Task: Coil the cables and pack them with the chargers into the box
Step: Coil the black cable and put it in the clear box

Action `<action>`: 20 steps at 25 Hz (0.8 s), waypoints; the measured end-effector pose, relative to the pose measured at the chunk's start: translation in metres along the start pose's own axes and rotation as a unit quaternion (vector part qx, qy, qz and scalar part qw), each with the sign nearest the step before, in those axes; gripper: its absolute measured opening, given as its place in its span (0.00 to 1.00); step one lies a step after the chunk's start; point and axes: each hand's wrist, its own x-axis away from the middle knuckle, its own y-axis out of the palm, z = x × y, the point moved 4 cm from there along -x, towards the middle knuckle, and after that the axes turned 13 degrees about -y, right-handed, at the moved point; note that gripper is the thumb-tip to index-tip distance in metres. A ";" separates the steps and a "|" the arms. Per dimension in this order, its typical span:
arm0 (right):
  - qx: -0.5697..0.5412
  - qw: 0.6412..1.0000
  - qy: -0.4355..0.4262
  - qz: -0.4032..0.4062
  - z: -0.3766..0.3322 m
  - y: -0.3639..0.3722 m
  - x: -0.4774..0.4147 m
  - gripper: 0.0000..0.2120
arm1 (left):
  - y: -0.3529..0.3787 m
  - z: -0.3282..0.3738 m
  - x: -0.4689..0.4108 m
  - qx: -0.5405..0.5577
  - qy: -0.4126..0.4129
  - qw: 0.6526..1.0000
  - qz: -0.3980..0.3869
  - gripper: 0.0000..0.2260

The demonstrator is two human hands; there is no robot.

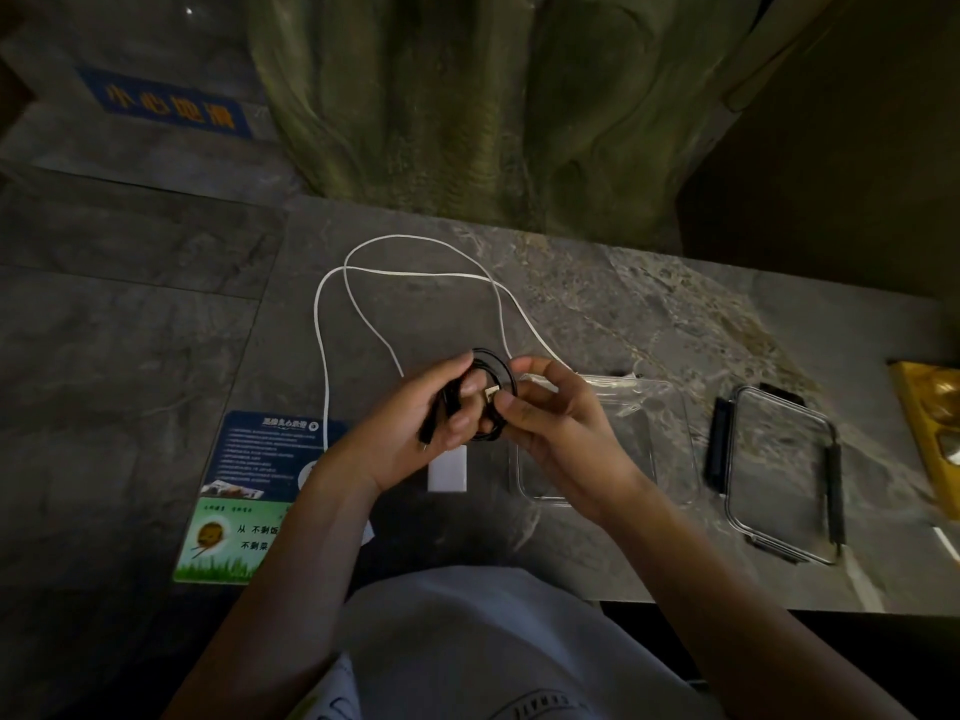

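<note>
The blue floor sign reads 小心地滑; the card 不剩饭.

A dark marbled stone table carries everything, its near edge running just above the person's lap. A white cable lies in loose loops toward the far edge, with a white charger near the middle and a printed card flat at the near left corner. Right of the charger sits a clear plastic box, its clear lid with dark clips lies further right, and a yellow packet lies at the right edge.
</note>
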 end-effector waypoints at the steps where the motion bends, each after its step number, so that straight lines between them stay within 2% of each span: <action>1: 0.016 1.000 -0.003 0.006 0.003 -0.002 -0.001 0.18 | -0.001 0.001 0.000 -0.027 -0.012 0.999 0.036 0.18; 3: 0.040 0.999 -0.013 0.027 0.008 -0.005 -0.002 0.20 | 0.000 0.005 0.003 -0.122 -0.001 0.985 0.119 0.17; 6: 0.065 0.997 -0.028 0.030 0.007 -0.007 -0.005 0.21 | 0.005 0.006 0.010 -0.236 0.045 0.945 0.223 0.13; 10: 0.166 0.984 -0.069 -0.020 -0.001 -0.005 -0.006 0.03 | 0.011 0.010 0.009 -0.328 0.070 0.920 0.202 0.15; 15: 0.218 0.973 -0.071 -0.039 -0.006 -0.008 -0.008 0.03 | 0.010 0.008 0.005 -0.394 0.063 0.887 0.233 0.21; 18: 0.220 0.972 -0.062 -0.058 -0.007 -0.010 -0.008 0.07 | 0.007 0.008 0.004 -0.404 0.083 0.872 0.263 0.18; 20: 0.235 0.968 -0.070 -0.047 -0.005 -0.010 -0.008 0.10 | 0.008 0.008 0.004 -0.386 0.104 0.885 0.239 0.14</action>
